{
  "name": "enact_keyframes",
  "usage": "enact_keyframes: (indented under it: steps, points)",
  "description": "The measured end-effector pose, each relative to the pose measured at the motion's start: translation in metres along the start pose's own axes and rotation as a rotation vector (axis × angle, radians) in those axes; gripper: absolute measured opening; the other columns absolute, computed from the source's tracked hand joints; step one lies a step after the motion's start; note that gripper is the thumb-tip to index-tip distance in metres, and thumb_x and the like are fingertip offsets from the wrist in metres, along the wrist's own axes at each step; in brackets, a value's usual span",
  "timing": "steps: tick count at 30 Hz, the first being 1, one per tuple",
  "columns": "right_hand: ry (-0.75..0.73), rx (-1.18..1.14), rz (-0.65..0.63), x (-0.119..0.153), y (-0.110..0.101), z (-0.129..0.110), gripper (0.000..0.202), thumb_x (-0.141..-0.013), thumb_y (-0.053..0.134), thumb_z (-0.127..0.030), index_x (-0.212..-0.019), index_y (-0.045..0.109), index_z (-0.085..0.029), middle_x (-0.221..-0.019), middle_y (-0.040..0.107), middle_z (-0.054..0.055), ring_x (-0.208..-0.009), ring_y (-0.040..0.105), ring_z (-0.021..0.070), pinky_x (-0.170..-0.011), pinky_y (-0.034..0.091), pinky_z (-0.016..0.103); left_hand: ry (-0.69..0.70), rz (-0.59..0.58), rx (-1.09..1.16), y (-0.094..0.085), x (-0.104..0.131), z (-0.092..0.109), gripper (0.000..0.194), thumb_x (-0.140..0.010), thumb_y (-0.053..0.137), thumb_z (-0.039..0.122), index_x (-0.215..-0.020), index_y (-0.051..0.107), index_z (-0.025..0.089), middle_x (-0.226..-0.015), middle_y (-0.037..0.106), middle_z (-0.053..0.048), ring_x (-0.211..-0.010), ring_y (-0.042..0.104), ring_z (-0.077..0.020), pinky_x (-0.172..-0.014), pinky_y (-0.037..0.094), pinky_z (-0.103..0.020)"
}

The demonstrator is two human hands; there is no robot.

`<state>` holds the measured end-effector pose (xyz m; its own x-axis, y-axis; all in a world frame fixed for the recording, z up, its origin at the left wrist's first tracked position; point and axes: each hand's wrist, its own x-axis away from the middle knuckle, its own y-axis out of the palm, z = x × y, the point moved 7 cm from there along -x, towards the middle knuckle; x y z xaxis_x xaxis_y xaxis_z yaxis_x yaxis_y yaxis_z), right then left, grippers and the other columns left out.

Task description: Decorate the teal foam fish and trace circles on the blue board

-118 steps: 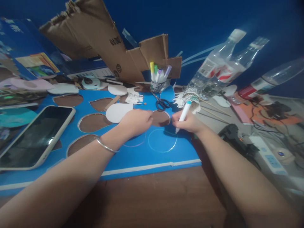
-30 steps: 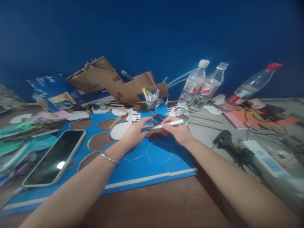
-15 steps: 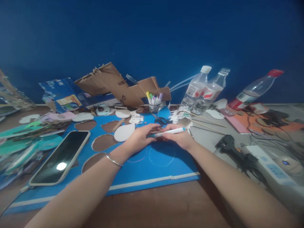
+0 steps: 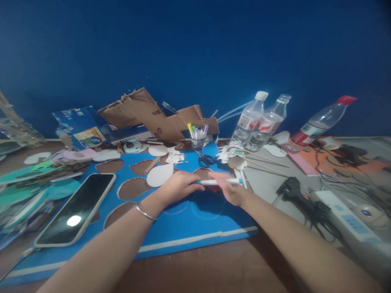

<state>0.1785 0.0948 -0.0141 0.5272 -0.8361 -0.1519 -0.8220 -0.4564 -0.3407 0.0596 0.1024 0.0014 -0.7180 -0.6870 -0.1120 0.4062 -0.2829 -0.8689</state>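
Observation:
A white marker (image 4: 218, 182) with blue ends lies level between my two hands. My left hand (image 4: 181, 186) pinches its left end between thumb and fingers. My right hand (image 4: 228, 188) is closed on the right part of the barrel. Both hands are just above a blue board (image 4: 183, 226) with several rounded holes cut through it. Faint drawn circles show on the board below the hands. A white petal-shaped piece (image 4: 159, 175) lies beside my left hand, and black scissors (image 4: 207, 160) rest behind the marker.
A phone (image 4: 75, 211) lies on the board's left side. Behind stand a cup of markers (image 4: 198, 142), torn cardboard (image 4: 143, 110) and clear bottles (image 4: 249, 118). A power strip (image 4: 348, 217) and black cables are at right; coloured scraps (image 4: 39, 183) pile at left.
The marker and both hands now appear slightly lower, with the marker more level. My right hand has shifted along it, showing more of the barrel. The whole view has tilted a little.

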Motion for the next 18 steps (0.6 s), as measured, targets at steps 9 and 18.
enact_keyframes:
  steps: [9, 18]
  points:
    - [0.091, 0.022, -0.026, 0.0, 0.006, 0.011, 0.036, -0.088, 0.025, -0.039, -0.062, 0.043, -0.02, -0.059, 0.042, -0.001, -0.056, 0.039, 0.0143, -0.056, 0.029, 0.029, 0.107, 0.075, -0.078, 0.004, 0.006, 0.002, 0.035, -0.088, 0.038, 0.042, -0.092, 0.064, 0.018, -0.076, 0.065, -0.004, -0.067, 0.058, -0.0133, -0.063, 0.042, -0.024]
    - [0.103, -0.034, -0.003, 0.002, 0.01, 0.005, 0.04, -0.086, 0.023, -0.046, -0.064, 0.044, -0.021, -0.061, 0.043, 0.0, -0.058, 0.04, 0.0141, -0.056, 0.035, 0.028, 0.159, 0.124, -0.06, -0.001, 0.009, 0.007, 0.032, -0.088, 0.04, 0.039, -0.09, 0.063, 0.017, -0.078, 0.067, -0.004, -0.068, 0.06, -0.0132, -0.064, 0.044, -0.024]
